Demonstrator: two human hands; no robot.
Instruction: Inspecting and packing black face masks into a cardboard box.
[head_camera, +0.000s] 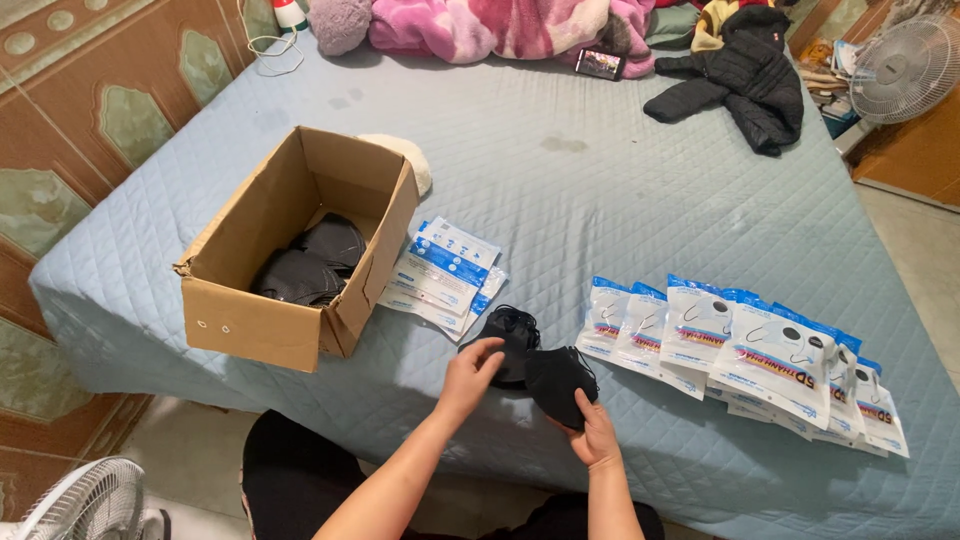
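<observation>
A bed (600, 190) with a quilted blue cover fills the view. At about nine o'clock on it sits an open cardboard box (300, 255) with loose black masks (310, 265) heaped inside. At three o'clock a fanned row of sealed mask packets (750, 355) overlaps, and flat empty pouches (445, 270) lie at the box's side. At six o'clock, near the bed's edge, the right hand (597, 432) has its grip closed on a folded black mask (555, 385), while the left hand (470, 372), fingers loosely open, touches a small pile of masks (510, 335). Judging by this, separating one mask cleanly calls for steady pinching at the edge, keeping ear loops untangled.
</observation>
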